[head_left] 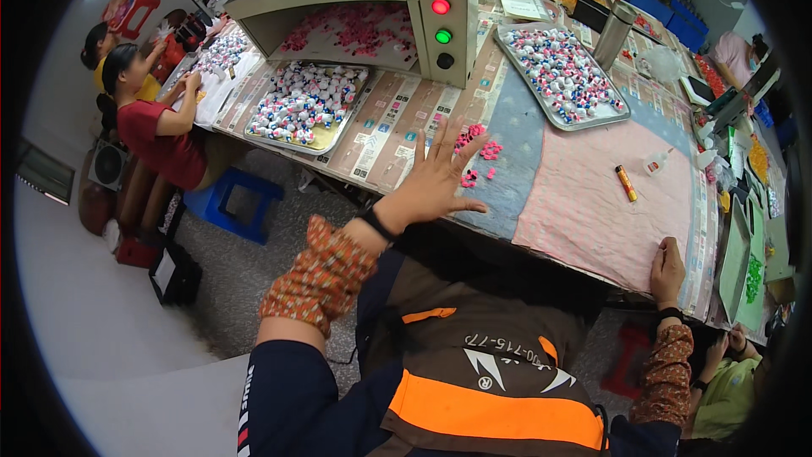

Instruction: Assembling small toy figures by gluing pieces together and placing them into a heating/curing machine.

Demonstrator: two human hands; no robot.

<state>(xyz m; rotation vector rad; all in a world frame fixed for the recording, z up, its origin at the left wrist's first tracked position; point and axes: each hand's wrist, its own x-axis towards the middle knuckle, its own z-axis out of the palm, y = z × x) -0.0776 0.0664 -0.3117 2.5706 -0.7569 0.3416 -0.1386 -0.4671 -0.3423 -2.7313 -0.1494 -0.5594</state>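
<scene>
My left hand (pixel 436 173) hovers with its fingers spread over the near table edge, holding nothing. Just beyond its fingertips lie small bright pink pieces (pixel 491 151) on a blue-grey cloth (pixel 510 118). Far to the right, my right hand (pixel 667 272) rests in a loose fist on the table's front edge, with no object showing in it. Between the two hands spreads a pink cloth (pixel 575 211). On it are a yellow-orange glue tube (pixel 626 184) and a small clear bottle (pixel 655 162) with a pointed tip, both apart from my hands.
A beige machine (pixel 446 21) with lights stands at the back, pink pieces inside. Metal trays (pixel 624 110) of small white, blue and pink pieces flank it. Behind the right tray stands a steel flask (pixel 615 35). Co-workers sit around, one in red (pixel 161 131) near a blue stool (pixel 241 211).
</scene>
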